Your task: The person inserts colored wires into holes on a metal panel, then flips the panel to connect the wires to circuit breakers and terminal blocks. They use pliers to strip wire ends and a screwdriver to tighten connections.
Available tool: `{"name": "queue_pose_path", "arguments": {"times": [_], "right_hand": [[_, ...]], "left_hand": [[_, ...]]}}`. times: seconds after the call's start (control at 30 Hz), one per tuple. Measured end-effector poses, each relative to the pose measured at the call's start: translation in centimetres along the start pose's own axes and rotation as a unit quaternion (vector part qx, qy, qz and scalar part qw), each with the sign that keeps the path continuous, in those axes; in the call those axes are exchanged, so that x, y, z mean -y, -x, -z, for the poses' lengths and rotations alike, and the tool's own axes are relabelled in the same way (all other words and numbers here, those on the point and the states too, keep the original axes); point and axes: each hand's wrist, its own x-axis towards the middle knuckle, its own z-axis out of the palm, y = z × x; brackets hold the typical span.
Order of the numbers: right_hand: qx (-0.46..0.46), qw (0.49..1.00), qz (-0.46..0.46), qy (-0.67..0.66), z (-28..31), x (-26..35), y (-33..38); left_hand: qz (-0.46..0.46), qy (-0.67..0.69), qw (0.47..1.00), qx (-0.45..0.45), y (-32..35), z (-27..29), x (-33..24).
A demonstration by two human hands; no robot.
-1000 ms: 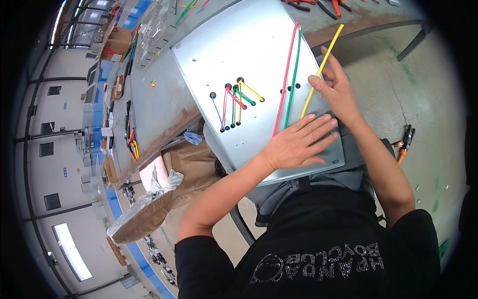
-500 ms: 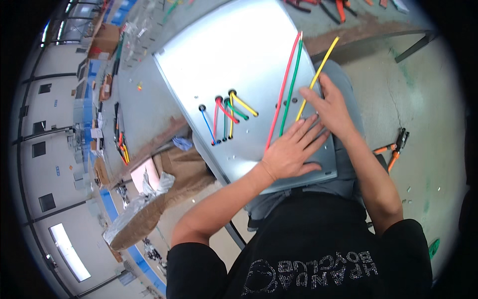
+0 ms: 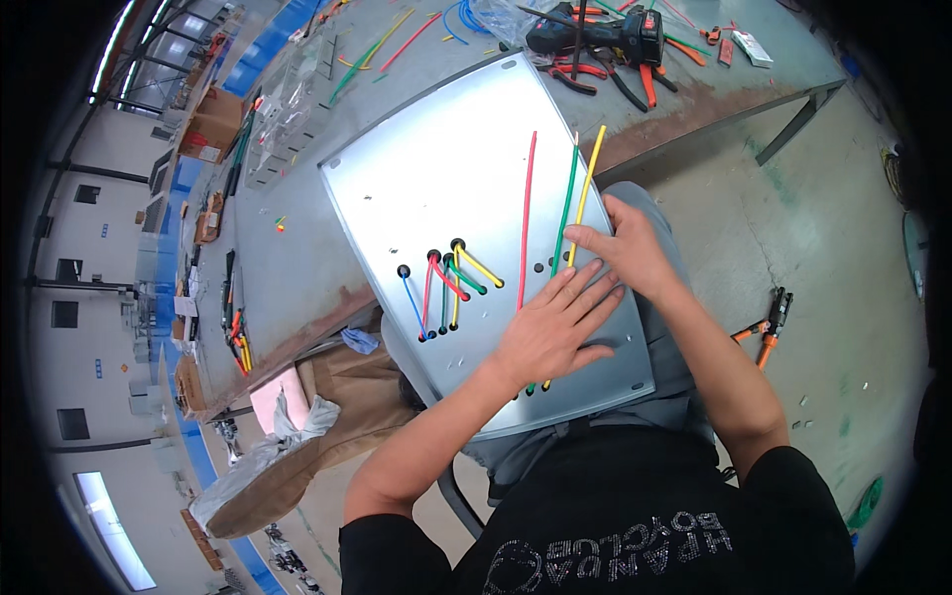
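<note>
Grey metal panel (image 3: 436,188) lies half on the table (image 3: 297,268). Left hand (image 3: 553,332) presses flat, fingers spread, over the wires' lower ends; right hand (image 3: 625,248), at one o'clock, pinches the yellow wire (image 3: 587,188).

I see the flat grey metal panel (image 3: 446,188) resting half on the grey steel worktop (image 3: 297,248), half over my lap. Both hands (image 3: 555,332) lie on its near right part; orange-handled pliers (image 3: 769,322) lie on the floor to the right.
</note>
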Motion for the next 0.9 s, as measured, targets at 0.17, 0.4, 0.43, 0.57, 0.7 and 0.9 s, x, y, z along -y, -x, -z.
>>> {"name": "queue_pose_path", "arguments": {"times": [0.17,0.4,0.43,0.57,0.7,0.9], "right_hand": [[-0.006,1.0,-0.028,0.0,0.0,-0.2,-0.1],[-0.129,0.939,0.223,0.229,1.9,2.8,1.1],[-0.173,0.885,0.341,0.264,2.3,3.0,1.4],[-0.115,0.851,0.418,0.296,3.9,4.7,2.0],[-0.02,0.789,0.494,0.366,3.7,5.9,1.9],[0.043,0.753,0.525,0.395,3.1,4.3,-0.1]], "left_hand": [[0.013,0.032,0.999,-0.023,-0.3,-0.3,0.4],[0.015,0.04,0.989,-0.141,0.4,0.3,-0.6],[0.015,0.041,0.984,-0.171,0.3,0.3,-1.0],[0.042,0.016,0.966,-0.255,0.2,0.4,-1.4],[0.046,0.018,0.96,-0.275,0.4,-0.1,-1.1],[0.184,0.015,0.935,-0.302,0.1,0.1,-1.4]]}}
